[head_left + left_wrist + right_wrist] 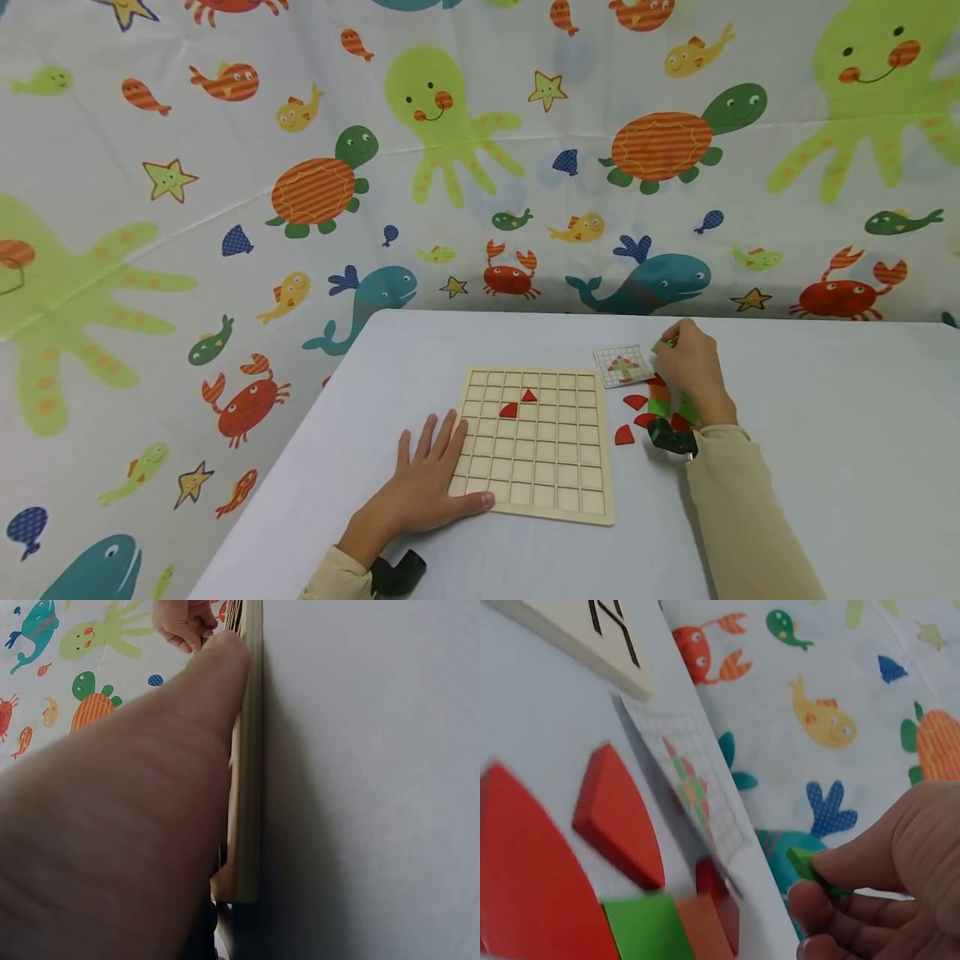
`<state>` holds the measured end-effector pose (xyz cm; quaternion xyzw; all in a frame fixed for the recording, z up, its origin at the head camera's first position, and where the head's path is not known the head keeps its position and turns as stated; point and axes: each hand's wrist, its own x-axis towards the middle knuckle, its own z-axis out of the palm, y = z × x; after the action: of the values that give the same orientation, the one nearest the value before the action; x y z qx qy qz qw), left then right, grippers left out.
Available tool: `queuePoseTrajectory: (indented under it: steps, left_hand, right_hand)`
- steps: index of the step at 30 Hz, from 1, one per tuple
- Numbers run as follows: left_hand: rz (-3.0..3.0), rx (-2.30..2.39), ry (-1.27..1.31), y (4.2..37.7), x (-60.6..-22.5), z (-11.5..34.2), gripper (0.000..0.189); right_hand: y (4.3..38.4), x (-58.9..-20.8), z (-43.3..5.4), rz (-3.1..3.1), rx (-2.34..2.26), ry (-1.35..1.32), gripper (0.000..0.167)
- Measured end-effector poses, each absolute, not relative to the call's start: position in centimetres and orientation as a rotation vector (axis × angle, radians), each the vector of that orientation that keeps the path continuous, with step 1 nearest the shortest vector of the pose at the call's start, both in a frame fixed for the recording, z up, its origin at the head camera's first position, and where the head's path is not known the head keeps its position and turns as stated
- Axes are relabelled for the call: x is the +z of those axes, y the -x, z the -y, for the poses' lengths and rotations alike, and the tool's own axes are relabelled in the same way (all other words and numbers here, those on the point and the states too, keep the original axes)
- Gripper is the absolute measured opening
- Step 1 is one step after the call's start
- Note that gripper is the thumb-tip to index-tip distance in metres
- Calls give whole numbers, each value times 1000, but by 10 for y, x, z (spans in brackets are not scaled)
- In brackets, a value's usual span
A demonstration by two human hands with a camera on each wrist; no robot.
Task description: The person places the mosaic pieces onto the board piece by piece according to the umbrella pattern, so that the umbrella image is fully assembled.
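My left hand [429,490] rests with spread, straight fingers along the left edge and near corner of a wooden grid board [557,452]. In the board's upper cells lie a red triangle [528,396] and a red quarter-circle piece [509,409]. Beyond the board's right side, my right hand [693,367] pinches a small green piece [801,861] between thumb and fingers, lifted over the far part of the table. The hand partly covers that piece, so its full outline is hidden.
A pattern card [604,377] with a coloured figure on a grid lies by the board's far right corner. Several loose red, green and orange pieces, among them a red quarter-circle [624,435], lie under and beside the right wrist. A sea-animal curtain hangs behind the table.
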<state>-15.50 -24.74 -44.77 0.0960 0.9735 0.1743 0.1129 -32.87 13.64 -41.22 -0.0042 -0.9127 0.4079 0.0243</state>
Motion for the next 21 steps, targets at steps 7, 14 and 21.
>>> queuePoseTrajectory:
  steps: [7, 14, 21]
  left_hand:
    - [-2862, 518, -286, 154, -446, 245, 118]
    - [-2862, 509, -280, 151, -443, 243, 117]
    - [-2857, 516, -272, 148, -441, 242, 117]
  right_hand:
    - [326, -407, -106, 2723, 1365, -161, 29]
    - [323, -406, -79, 2723, 1477, -398, 24]
    - [317, -403, -61, 2653, 1739, -605, 19]
